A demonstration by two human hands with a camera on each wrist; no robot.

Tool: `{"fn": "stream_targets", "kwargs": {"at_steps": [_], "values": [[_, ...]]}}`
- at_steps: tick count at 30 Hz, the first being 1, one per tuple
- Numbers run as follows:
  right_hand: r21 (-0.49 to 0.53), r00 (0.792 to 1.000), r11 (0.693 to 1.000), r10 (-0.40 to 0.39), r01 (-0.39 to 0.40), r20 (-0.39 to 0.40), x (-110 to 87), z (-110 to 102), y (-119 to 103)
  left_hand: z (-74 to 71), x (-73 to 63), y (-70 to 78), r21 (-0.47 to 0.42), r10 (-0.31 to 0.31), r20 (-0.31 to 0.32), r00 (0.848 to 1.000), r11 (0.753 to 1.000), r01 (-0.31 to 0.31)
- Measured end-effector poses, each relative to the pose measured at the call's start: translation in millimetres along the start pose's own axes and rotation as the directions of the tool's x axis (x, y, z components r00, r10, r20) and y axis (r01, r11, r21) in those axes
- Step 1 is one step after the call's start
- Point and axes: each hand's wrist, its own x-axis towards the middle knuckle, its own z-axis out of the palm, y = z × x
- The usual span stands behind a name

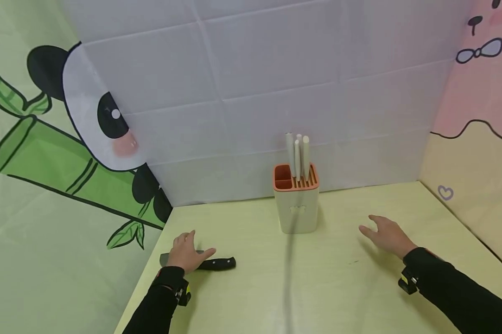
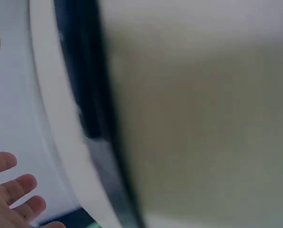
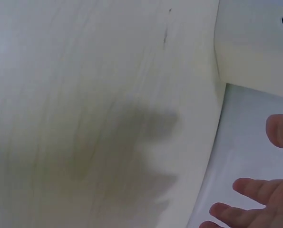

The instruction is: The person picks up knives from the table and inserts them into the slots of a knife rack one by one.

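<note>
A kitchen knife [image 1: 219, 264] with a black riveted handle lies on the table at the left, its handle pointing right. My left hand [image 1: 186, 254] hovers over it with fingers and thumb spread, hiding the middle of the knife. The left wrist view shows the knife's dark handle [image 2: 82, 71] beside the spread fingertips, with a gap between them. Over the right part of the table, my right hand [image 1: 387, 236] is held with loosely spread fingers and casts a shadow. It grips nothing.
A cream knife block [image 1: 296, 211] with an orange slotted top stands near the back edge, several white-handled knives [image 1: 297, 157] upright in it. Printed cloth walls [image 1: 255, 116] rise behind and beside the pale table [image 1: 251, 301]. A small dark mark lies near my right hand.
</note>
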Motion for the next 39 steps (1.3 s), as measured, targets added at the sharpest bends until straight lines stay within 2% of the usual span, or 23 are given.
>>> {"fn": "stream_targets", "kwargs": {"at_steps": [5,9,15,25,29,39], "values": [[-0.125,0.993,0.991,0.053,-0.039,0.110,-7.2,6,20,11.5,-20.3,-37.0,0.068,-0.102,0.024,0.994,0.993,0.100],[-0.175,0.980,0.982,0.099,-0.069,0.172,-15.2,10,28,17.5,-33.0,-47.0,0.114,-0.158,0.070,0.985,0.982,0.150],[-0.149,0.971,0.983,0.135,-0.107,0.199,-26.6,18,28,20.7,-42.0,-48.5,0.149,-0.207,0.117,0.971,0.971,0.189],[-0.208,0.976,0.972,0.148,-0.113,0.162,-37.4,26,25,22.3,-47.2,-47.6,0.134,-0.208,0.129,0.970,0.972,0.191],[-0.215,0.975,0.970,0.152,-0.115,0.161,-38.1,27,26,23.1,-48.4,-42.4,0.139,-0.186,0.129,0.974,0.976,0.168],[-0.218,0.979,0.970,0.146,-0.112,0.145,-40.6,33,33,28.1,-49.7,-18.2,0.128,-0.097,0.111,0.989,0.988,0.082]]}}
